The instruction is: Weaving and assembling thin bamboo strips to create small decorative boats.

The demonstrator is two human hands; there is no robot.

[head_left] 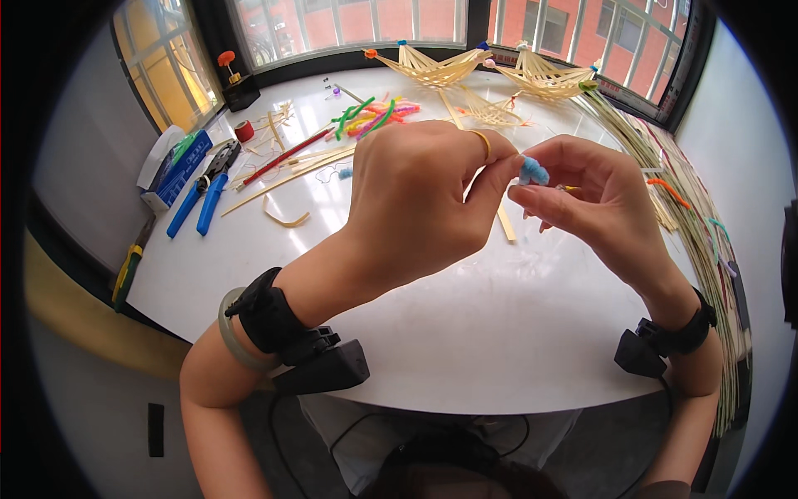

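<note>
White table (465,358), left hand (420,187) and right hand (617,195) close together above it

The left hand's thumb and forefinger pinch together, on what I cannot tell; the right hand, loosely curled, holds a fuzzy blue piece (534,171) just beside them, its long axis slanting down to the right
</note>
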